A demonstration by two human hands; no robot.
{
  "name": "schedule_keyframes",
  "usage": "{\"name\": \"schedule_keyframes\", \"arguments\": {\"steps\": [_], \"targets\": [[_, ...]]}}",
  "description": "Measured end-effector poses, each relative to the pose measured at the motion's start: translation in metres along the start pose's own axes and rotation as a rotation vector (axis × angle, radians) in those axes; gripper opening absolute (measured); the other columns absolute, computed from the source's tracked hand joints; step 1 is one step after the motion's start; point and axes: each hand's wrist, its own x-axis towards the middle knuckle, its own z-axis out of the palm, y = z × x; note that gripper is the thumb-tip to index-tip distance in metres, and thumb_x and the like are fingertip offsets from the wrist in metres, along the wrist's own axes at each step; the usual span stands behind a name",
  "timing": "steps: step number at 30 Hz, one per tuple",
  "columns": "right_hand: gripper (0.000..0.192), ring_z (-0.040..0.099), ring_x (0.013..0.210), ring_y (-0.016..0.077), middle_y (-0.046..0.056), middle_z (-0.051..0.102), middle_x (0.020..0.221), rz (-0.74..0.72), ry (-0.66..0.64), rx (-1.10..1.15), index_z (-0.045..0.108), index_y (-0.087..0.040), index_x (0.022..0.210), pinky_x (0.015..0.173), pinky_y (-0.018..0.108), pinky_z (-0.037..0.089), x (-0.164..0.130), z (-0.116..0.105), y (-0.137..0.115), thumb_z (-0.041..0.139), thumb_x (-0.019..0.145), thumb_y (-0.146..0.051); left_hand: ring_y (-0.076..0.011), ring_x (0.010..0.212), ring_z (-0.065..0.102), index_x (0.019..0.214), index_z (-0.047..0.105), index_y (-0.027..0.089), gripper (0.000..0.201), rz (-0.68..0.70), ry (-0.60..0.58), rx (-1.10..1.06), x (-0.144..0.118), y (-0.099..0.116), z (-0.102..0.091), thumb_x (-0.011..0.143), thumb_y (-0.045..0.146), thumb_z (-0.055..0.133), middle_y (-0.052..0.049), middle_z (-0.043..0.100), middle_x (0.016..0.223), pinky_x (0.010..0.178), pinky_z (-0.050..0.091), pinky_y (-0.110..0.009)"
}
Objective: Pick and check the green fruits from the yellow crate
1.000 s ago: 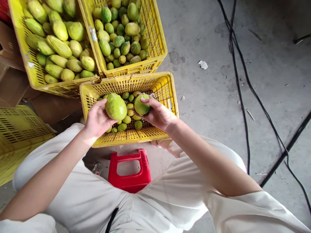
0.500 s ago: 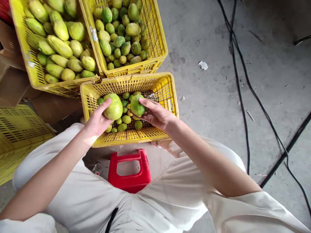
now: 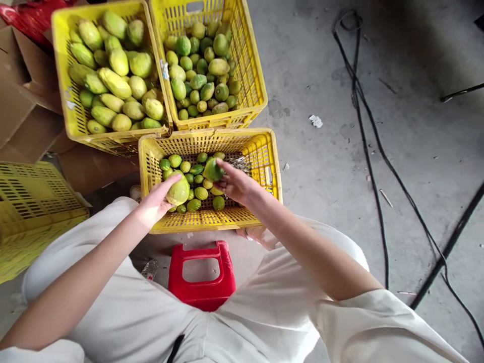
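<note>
My left hand [image 3: 156, 201] grips a large yellow-green fruit [image 3: 178, 191] low inside the near yellow crate [image 3: 212, 221]. My right hand [image 3: 237, 184] holds a smaller green fruit [image 3: 213, 170] over the middle of that crate. Several small green and yellow fruits [image 3: 196, 192] lie on the crate's bottom around both hands. Both forearms reach in from the near side, over my white trousers.
Two fuller yellow crates stand behind: large yellow-green fruits at the left [image 3: 113, 80], mixed smaller ones at the right [image 3: 204, 70]. An empty yellow crate [image 3: 34, 212] lies left, cardboard [image 3: 22, 116] beside it. A red stool [image 3: 202, 272] is between my knees. Black cables [image 3: 366, 141] cross the concrete floor.
Both hands have gone down into the near crate with their fruits, which were held higher before. The camera has tilted, so the crates sit lower in view.
</note>
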Motion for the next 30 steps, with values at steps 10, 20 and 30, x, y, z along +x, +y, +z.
{"name": "schedule_keyframes", "arguments": {"steps": [10, 20, 30], "targets": [[0.032, 0.077, 0.145, 0.0276, 0.001, 0.09, 0.136, -0.312, -0.259, -0.055, 0.085, -0.035, 0.118, 0.118, 0.045, 0.064, -0.022, 0.0, -0.035, 0.092, 0.095, -0.056, -0.0244, 0.093, 0.088, 0.112, 0.081, 0.023, 0.03, -0.006, -0.011, -0.099, -0.001, -0.001, -0.003, 0.089, 0.025, 0.1, -0.006, 0.088, 0.098, 0.076, 0.072, -0.029], [0.024, 0.07, 0.067, 0.0101, -0.007, 0.074, 0.072, -0.133, -0.134, 0.011, 0.083, -0.025, 0.088, 0.078, 0.021, 0.064, 0.004, -0.033, -0.017, 0.106, 0.084, -0.027, -0.0234, 0.097, 0.086, 0.108, 0.075, 0.025, 0.022, -0.067, 0.105, -0.163, -0.004, -0.029, 0.015, 0.098, 0.026, 0.094, -0.005, 0.086, 0.102, 0.083, 0.073, -0.033], [0.039, 0.073, 0.069, 0.0107, -0.007, 0.075, 0.073, -0.187, -0.143, 0.0, 0.085, -0.029, 0.087, 0.072, 0.022, 0.067, 0.001, -0.052, -0.02, 0.118, 0.067, -0.039, -0.0228, 0.151, 0.071, 0.133, 0.065, 0.03, 0.032, 0.375, 0.027, -0.475, -0.011, 0.075, -0.013, 0.111, 0.053, 0.068, -0.005, 0.079, 0.153, 0.12, 0.065, -0.035]]}}
